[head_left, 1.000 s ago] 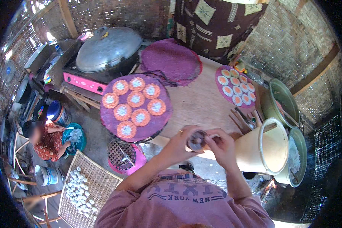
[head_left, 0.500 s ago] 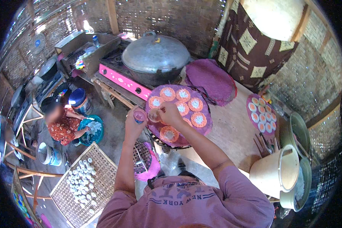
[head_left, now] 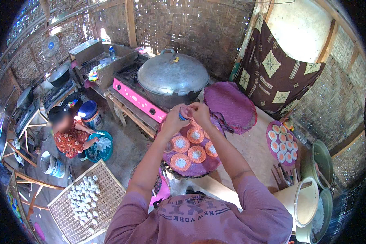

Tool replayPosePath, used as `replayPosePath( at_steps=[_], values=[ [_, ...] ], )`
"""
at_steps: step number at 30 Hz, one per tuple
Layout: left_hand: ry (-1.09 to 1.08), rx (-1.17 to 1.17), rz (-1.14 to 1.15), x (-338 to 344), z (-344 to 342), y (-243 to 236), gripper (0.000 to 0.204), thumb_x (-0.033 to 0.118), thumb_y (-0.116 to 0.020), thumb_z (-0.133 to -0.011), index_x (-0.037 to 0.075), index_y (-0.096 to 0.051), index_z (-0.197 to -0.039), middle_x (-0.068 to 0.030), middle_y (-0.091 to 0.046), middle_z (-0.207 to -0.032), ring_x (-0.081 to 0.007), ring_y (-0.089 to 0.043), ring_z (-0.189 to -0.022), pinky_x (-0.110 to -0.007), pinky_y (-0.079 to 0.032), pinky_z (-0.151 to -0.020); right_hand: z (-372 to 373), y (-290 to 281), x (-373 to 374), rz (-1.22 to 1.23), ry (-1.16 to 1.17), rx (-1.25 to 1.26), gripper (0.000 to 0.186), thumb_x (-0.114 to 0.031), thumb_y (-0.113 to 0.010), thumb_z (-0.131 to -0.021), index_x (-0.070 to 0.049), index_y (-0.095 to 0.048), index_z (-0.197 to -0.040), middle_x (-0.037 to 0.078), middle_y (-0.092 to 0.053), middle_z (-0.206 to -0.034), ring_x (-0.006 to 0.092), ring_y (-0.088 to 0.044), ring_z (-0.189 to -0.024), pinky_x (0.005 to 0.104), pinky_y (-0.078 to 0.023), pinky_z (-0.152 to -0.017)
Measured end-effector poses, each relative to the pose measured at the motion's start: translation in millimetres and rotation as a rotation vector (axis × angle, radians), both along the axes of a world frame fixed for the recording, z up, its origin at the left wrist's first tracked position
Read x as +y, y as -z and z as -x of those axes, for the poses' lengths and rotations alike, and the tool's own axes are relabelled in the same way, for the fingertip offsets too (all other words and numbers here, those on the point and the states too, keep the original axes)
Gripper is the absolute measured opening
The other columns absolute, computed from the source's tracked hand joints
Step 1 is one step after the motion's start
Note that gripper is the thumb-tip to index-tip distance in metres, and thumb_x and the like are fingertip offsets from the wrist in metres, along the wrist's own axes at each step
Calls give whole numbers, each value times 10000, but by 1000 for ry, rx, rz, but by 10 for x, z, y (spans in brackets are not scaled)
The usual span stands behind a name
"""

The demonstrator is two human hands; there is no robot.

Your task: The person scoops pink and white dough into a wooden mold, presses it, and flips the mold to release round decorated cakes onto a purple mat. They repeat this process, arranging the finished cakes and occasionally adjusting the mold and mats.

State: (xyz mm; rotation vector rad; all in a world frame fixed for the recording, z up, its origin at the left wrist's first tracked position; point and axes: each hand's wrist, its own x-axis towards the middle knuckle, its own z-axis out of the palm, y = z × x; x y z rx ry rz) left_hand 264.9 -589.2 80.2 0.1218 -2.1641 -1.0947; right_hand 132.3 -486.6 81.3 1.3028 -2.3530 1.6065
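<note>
Pink cup [head_left: 185, 112] clamped in left hand [head_left: 174, 118]; right hand [head_left: 200, 112] (grip unclear) now closer.

daylight piercing woven wall [head_left: 191, 36], bright pale panel [head_left: 299, 29], dark fisheye rim

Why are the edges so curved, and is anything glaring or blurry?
In the head view, the fisheye lens bends straight edges near the rim; daylight glares through gaps in the brown woven wall; a blurred patch covers part of the seated co-worker in red; the pinkish object in the left hand is too small to identify.
</note>
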Motion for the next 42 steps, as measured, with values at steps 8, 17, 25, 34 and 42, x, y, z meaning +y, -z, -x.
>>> replayPosePath(
  at_steps=[8, 17, 25, 34, 42],
  values=[
    [-155, -267, 27, -234, 422, 253, 712, 236, -806, -643, -10, -486, -1228, -228, -595, -1077, -340, -598, -1002, -403, -482, -867, 713, 378, -79, -235, 256, 90, 114, -127, -663, -741, -36, -704, -797, 191, -667, -773, 352, -660, -731, 435, -519, -688],
    [45, -96, 74, 177, 659, -75, 688, 241, -817, -635, 17, -509, -1208, -197, -554, -1134, -350, -541, -1067, -402, -434, -930, 669, -40, 263, -79, -143, -210, 111, -84, -719, -764, -17, -698, -850, 137, -679, -729, 178, -642, -642, 313, -490, -598],
    [155, -195, 118, 442, 681, 115, 599, 195, -794, -643, 9, -525, -1144, -196, -602, -1021, -350, -580, -987, -413, -455, -876, 905, 112, 1085, -307, 252, 115, 141, -97, -710, -745, -6, -697, -852, 173, -681, -772, 275, -673, -693, 379, -515, -656],
    [55, -170, 99, 311, 405, -125, 652, 185, -813, -642, 20, -510, -1196, -181, -546, -1159, -331, -538, -1105, -389, -432, -949, 716, 255, 946, -354, 431, 402, 158, -118, -647, -799, -7, -696, -899, 196, -684, -926, 299, -675, -814, 376, -522, -712],
    [264, -237, 113, 899, -223, -267, 838, 251, -867, -599, 59, -442, -1296, -167, -525, -1153, -336, -523, -1094, -407, -423, -939, -395, -226, 1345, -50, -106, -297, 52, -24, -636, -834, 26, -625, -845, 110, -674, -802, 150, -634, -716, 307, -497, -652]
  ],
)
